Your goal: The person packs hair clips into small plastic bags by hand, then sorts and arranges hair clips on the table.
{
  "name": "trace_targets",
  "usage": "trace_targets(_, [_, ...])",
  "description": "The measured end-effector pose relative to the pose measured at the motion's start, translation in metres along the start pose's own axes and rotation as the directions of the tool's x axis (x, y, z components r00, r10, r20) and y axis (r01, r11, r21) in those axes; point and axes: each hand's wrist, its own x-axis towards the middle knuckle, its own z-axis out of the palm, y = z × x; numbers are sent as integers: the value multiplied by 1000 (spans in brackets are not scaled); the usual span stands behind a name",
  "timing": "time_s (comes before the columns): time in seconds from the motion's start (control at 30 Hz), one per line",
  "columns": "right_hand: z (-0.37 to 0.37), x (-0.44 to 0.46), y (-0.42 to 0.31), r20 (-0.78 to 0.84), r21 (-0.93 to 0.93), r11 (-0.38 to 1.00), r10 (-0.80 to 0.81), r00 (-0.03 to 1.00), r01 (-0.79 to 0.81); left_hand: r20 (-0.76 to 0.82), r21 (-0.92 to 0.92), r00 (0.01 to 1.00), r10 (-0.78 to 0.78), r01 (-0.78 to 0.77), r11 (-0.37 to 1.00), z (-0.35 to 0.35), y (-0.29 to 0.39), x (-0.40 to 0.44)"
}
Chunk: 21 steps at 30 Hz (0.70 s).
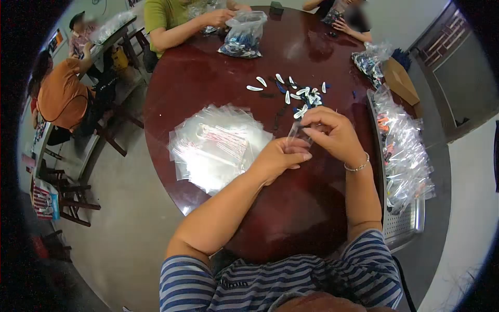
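Note:
My left hand (pixel 283 157) holds a small clear plastic bag (pixel 299 134) between thumb and fingers, over the dark red round table (pixel 291 218). At the bag's upper end my right hand (pixel 330 132) is closed, thumb and fingertips pinched together; a small dark item seems to be between them, too small to make out. Just beyond the hands lies a loose pile of white and dark blue hair clips (pixel 309 96). Left of my left hand, a fanned stack of clear bags (pixel 208 156) reflects the light.
A metal tray (pixel 413 218) of packed clear bags (pixel 403 151) stands at the right, near a cardboard box (pixel 400 80). Across the table a person in green handles a filled bag (pixel 243 36); another person's hand (pixel 345 27) is at the far right. More people sit at left.

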Motion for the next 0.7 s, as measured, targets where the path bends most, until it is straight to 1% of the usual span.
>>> trace_targets(0.03, [3,0,1,-4,4,1000,3,1000,-3,1,3,1000,-5,5,1000,0,0,-1])
trace_targets(0.07, [6,-1,4,-8,-129,985,-119,993,117,-3,15,1000,-1,1,1000,1,1,-1])
trace_targets(0.1, [7,-2,8,6,-260,938,-237,972,230,-6,27,1000,2,-2,1000,2,1,-2])
trace_targets(0.13, [8,-2,14,55,-335,888,-314,948,313,-3,26,1000,-7,7,1000,1,-1,0])
trace_targets(0.17, [8,-4,15,50,-334,892,-306,951,304,8,74,1000,18,-19,997,0,-4,2])
trace_targets(0.2, [8,-6,16,75,-386,861,-328,942,331,21,120,999,43,-46,992,0,-5,3])
trace_targets(0.23, [8,-7,15,101,-436,826,-350,931,358,24,119,999,37,-40,992,0,-7,3])
trace_targets(0.27, [5,-9,13,98,-435,828,-346,933,352,18,102,999,39,-40,994,1,-7,3])
trace_targets(0.33, [-1,-11,6,144,-359,912,-155,977,197,13,87,999,39,-40,995,3,-5,1])
trace_targets(0.37, [-3,-11,5,142,-359,913,-153,978,195,5,105,999,38,-38,994,3,-4,1])
trace_targets(0.43, [-4,-10,3,212,-334,929,-91,973,160,-3,123,999,37,-36,992,3,-4,1])
trace_targets(0.47, [-4,-10,4,211,-334,929,-91,973,159,3,129,999,40,-40,991,2,-6,2])
trace_targets(0.53, [-4,-9,3,112,-55,998,-33,993,39,8,131,999,46,-46,990,2,-7,2])
trace_targets(0.57, [-5,-5,6,117,-56,998,-35,993,42,1,123,1000,31,-31,992,3,-7,2])
trace_targets(0.63, [-12,13,22,-100,-109,993,22,995,-33,-12,114,1000,24,-22,993,2,-7,2])
trace_targets(0.67, [-15,27,42,-172,-133,991,-21,985,-2,-9,123,1000,21,-20,992,2,-8,3])
trace_targets(0.7, [-18,41,61,-169,-135,991,-24,985,1,-4,131,1000,17,-16,991,2,-9,4])
